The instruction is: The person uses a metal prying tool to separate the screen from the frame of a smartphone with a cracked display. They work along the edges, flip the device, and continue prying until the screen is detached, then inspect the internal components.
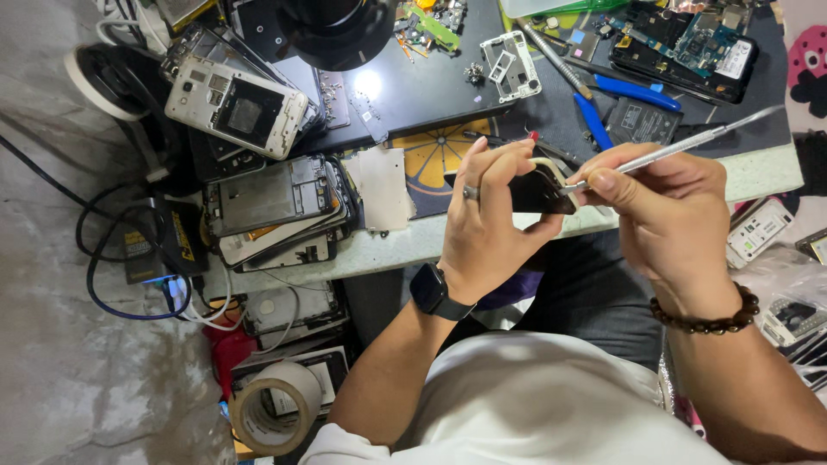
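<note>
A: Left hand (487,220)?
B: Grip closed around a small black phone part (536,194), held above the desk (405,245) front edge, over the lap. Ring on one finger, smartwatch (433,293) on the wrist.
A: Right hand (668,215)?
B: Grip pinched narrow on a thin metal spudger (680,146); its tip touches the pale strip at the part's top edge. Bead bracelet (706,320) on the wrist.
A: Around them?
B: Stack of opened phones (276,207) at the desk's left, one white-backed phone (237,105) above it. Blue-handled tool (633,90) and a circuit board (689,39) at far right. Tape roll (271,409) low left, near the floor. Cables (112,258) hang off the left side.
</note>
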